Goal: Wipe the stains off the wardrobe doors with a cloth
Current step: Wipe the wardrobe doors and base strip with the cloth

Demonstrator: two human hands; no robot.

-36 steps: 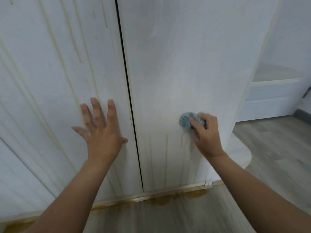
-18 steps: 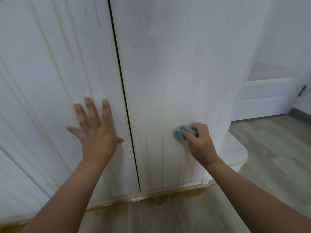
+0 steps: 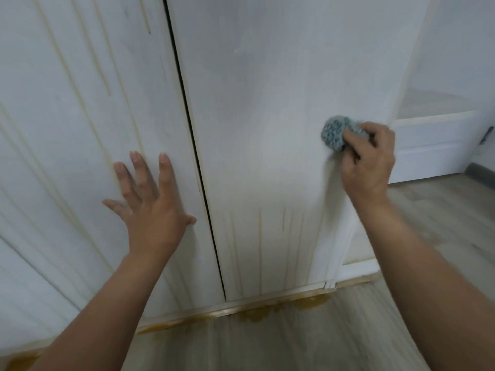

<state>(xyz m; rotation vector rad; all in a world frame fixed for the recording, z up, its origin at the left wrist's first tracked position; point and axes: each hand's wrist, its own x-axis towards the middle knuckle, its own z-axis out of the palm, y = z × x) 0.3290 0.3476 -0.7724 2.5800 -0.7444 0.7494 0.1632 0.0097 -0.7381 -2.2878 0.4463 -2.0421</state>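
Note:
Two white wardrobe doors fill the view, split by a dark vertical gap. The left door [image 3: 80,129] carries long yellowish drip streaks. My left hand [image 3: 150,204] presses flat on it, fingers spread, just left of the gap. My right hand [image 3: 372,159] grips a bunched blue-grey cloth [image 3: 334,132] and holds it against the right door [image 3: 267,103] near its right edge. Short yellow drip stains [image 3: 259,231] run down the lower part of the right door, below the cloth.
Yellow-brown puddles [image 3: 267,311] lie on the wooden floor [image 3: 442,223] along the wardrobe's base rail. To the right stands a low white ledge [image 3: 434,129] beside the wardrobe, with a dark skirting strip [image 3: 482,172] behind it.
My right hand has carried the cloth upward and to the right on the right door. My left hand stays flat on the left door.

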